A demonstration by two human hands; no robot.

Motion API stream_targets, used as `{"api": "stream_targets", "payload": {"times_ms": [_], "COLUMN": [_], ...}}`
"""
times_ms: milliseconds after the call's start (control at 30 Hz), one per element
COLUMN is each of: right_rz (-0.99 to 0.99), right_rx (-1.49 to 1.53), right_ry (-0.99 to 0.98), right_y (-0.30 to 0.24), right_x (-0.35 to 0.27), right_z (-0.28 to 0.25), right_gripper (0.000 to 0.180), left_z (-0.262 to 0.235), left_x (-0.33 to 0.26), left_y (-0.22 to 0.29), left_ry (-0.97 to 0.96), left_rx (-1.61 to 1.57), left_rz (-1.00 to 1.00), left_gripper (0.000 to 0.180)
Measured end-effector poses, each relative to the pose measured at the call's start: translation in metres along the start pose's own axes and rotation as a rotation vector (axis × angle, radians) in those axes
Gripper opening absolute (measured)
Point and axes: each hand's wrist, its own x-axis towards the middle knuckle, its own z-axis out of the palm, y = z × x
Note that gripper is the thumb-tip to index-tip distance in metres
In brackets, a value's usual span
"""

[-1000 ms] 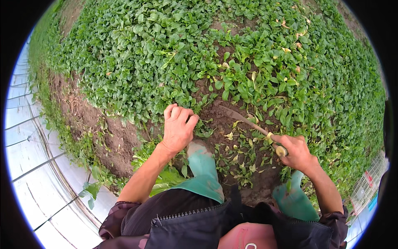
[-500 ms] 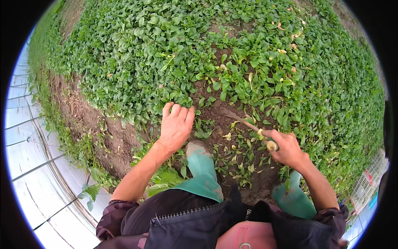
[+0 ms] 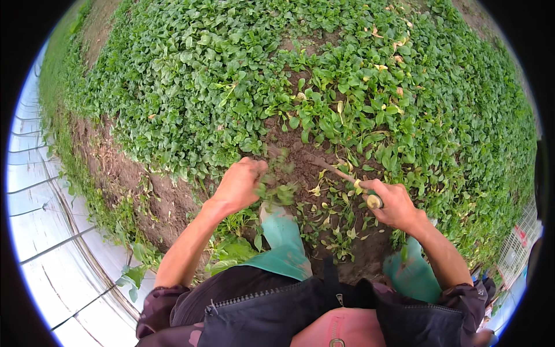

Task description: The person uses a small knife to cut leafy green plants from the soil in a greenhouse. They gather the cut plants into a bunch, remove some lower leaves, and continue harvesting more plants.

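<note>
Hands: apart, left hand (image 3: 238,182) and right hand (image 3: 394,203) with bare soil (image 3: 284,134) between.
Left grip: fingers curled on a blurred leafy sprig (image 3: 282,194); fingertips hidden, firmness can't tell.
Sprig position: at left hand's inner side, by the toe of a green boot (image 3: 284,236).
Sprig handling: probably light, soft, limp, easily bruised; best taken low at the stems, not by leaves.
Blade (image 3: 326,166): over soil, pointing left toward sprig; looks thin, stiff, maybe sharp, so no fingers there.
Right grip: wrapped round the handle (image 3: 374,201), rounded end showing; right place to hold, likely firm and light.
Far right: pale slatted crate (image 3: 519,242).
</note>
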Motion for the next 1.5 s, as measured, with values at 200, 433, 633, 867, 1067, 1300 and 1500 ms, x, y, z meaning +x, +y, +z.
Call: {"api": "stream_targets", "payload": {"times_ms": [200,433,633,867,1067,1300,1500], "right_rz": [0.045,0.000,-0.236,-0.331,-0.269,-0.180,-0.106], "right_rx": [-0.014,-0.043,-0.316,0.069,0.481,0.106,0.275], "right_ry": [-0.018,-0.073,-0.263,0.068,0.586,0.443,0.470], "right_y": [0.001,-0.005,-0.014,-0.050,-0.109,-0.113,-0.108], "right_x": [0.001,0.001,0.001,0.037,0.088,0.098,0.106], "right_z": [0.000,0.008,0.018,0.007,-0.016,-0.010,0.002], "right_gripper": [0.044,0.048,0.064,0.034,0.013,0.023,0.022], "left_z": [-0.001,0.000,0.005,0.025,0.036,0.032,0.038], "left_x": [0.032,0.033,0.032,0.020,0.020,0.016,0.014], "left_y": [0.001,0.007,0.011,0.019,0.020,0.027,0.033], "left_ry": [-0.154,0.024,0.043,0.077,0.005,-0.083,-0.049], "left_rx": [0.660,-0.192,-1.358,-1.583,-1.590,-1.630,-1.687], "left_rz": [0.306,-0.075,-0.203,-0.379,-0.341,-0.161,-0.275], "left_gripper": [0.008,0.010,0.014,0.015,0.018,0.012,0.018]}}
